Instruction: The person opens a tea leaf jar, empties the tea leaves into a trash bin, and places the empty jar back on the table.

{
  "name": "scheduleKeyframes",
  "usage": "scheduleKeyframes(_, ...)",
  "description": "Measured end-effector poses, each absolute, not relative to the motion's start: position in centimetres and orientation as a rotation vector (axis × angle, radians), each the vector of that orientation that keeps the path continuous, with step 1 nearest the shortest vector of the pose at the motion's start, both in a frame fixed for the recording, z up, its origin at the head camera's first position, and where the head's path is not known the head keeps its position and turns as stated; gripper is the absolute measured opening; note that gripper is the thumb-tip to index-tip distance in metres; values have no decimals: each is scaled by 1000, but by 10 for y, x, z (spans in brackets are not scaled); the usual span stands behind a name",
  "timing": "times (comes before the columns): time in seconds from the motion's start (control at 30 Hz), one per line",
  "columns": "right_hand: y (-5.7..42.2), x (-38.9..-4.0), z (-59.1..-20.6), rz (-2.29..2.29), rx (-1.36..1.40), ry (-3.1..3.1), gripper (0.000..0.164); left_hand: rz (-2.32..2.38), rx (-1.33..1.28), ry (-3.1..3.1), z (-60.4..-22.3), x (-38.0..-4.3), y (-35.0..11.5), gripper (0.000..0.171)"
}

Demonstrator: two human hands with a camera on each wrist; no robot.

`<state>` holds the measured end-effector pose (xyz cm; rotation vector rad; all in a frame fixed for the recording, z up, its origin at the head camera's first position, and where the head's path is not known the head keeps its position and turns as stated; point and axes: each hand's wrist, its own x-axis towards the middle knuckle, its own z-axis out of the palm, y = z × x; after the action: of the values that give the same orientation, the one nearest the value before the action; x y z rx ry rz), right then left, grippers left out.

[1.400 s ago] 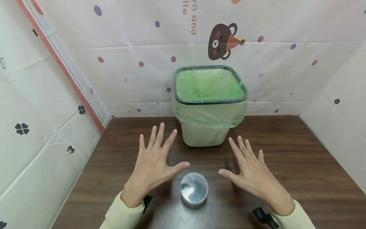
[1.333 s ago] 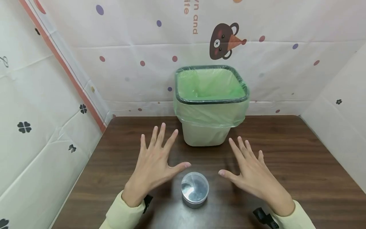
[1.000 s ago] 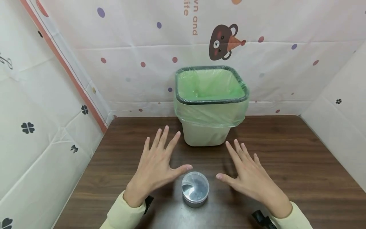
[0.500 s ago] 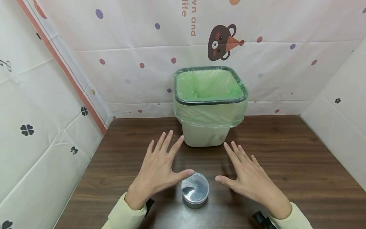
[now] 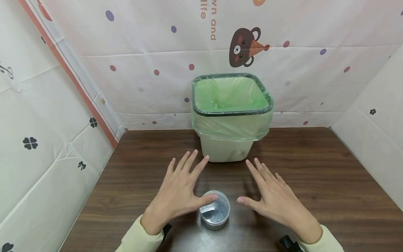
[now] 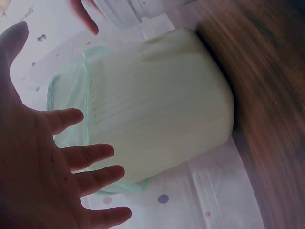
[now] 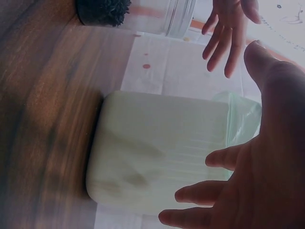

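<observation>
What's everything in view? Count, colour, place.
bin: 1, off-white, back of table
bag: 1, green, lining the bin
jar: 1, clear, in front of bin
clump: 1, dark, inside jar
table: 1, brown, under bin, jar
sheets: count unclear, white, behind and beside table
bear print: 1, brown, back sheet
clover prints: several, black, side sheets
dots: many, mixed colours, back sheet
lettering: some, orange-brown, back sheet
stripe: 1, reddish, left sheet
left hand: 1, bare, jar's left
right hand: 1, bare, jar's right
sleeves: 2, pale yellow, at wrists
wrist devices: 2, black, at wrists
</observation>
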<state>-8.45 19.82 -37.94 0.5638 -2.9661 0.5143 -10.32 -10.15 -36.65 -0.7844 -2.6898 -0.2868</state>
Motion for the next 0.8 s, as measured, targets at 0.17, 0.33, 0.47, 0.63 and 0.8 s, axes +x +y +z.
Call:
scheduleKeyframes(0.17,199,-83,-380,499,576,-2953,104,-278,-823,-2656,-369,-102,-99,99)
scheduleKeyframes(0.33,198,-81,-382,497,598,-2942,103,-273,-848,-2643,-372,-100,-97,98)
scheduleKeyframes(0.47,198,-81,-383,487,612,-2943,103,-262,-859,-2667,-374,-99,-95,98)
scheduleKeyframes(0.63,198,-81,-384,498,628,-2956,103,-258,-875,-2697,-375,-98,-93,98)
scheduleKeyframes(0.8,198,-80,-384,507,648,-2956,103,-253,-880,-2714,-374,-96,-92,98)
